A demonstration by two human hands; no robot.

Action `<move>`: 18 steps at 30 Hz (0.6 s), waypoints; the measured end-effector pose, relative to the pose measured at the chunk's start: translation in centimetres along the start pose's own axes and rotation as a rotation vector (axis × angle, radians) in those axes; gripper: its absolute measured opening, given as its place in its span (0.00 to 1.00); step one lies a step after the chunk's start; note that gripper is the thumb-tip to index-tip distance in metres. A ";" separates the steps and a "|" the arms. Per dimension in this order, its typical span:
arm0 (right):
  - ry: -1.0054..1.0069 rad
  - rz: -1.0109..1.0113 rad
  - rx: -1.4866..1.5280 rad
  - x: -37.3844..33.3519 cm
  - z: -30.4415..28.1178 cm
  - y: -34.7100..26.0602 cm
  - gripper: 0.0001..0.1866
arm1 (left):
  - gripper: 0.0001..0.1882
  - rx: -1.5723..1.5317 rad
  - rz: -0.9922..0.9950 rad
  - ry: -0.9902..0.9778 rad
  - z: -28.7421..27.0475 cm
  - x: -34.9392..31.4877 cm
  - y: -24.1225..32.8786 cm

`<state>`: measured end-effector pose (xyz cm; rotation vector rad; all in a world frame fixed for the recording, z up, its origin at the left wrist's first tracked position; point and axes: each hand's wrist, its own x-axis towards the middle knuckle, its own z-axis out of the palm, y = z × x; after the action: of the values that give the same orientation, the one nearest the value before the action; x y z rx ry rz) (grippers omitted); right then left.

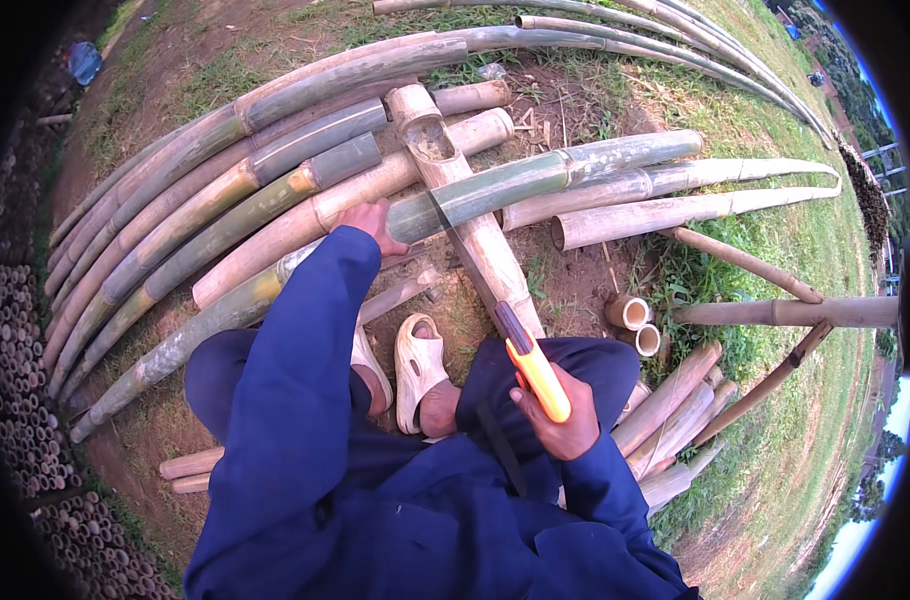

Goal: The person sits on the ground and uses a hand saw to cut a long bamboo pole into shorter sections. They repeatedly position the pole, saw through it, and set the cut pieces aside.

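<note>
My right hand [563, 420] is closed round the orange and yellow handle of a hand saw [537, 375]. The saw's dark blade runs forward from the handle and lies across a green bamboo pole [505, 186] at its far end. My left hand [375, 224] grips the same pole just left of the blade, thumb toward me. Under the pole lies a thick, pale bamboo length [495, 258] with a scooped opening [430, 138] near its far end. How deep the blade sits in the pole, I cannot tell.
Several long bamboo poles [190, 200] fan out to the left; more [665, 180] lie right. Two short bamboo cups [630, 312] stand near my right knee, beside cut pieces [675, 415]. A bamboo pole frame [785, 312] stands at right. Stacked bamboo ends [20, 380] line the far left.
</note>
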<state>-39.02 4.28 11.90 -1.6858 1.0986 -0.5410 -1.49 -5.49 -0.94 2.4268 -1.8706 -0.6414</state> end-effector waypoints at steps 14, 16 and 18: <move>0.061 -0.056 -0.017 4.8 2.2 1.5 0.11 | 0.42 -0.011 0.043 -0.006 0.0 1.9 0.3; 0.019 0.022 -0.003 0.3 0.0 -1.2 0.13 | 0.44 -0.011 0.019 -0.040 0.1 1.7 -0.5; 0.004 0.067 -0.073 -3.5 -2.2 -3.1 0.17 | 0.45 -0.022 -0.001 -0.055 0.4 1.5 -0.8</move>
<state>-41.15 6.44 16.11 -1.7048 1.1864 -0.4663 -0.60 -6.54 -1.92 2.4213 -1.8719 -0.7326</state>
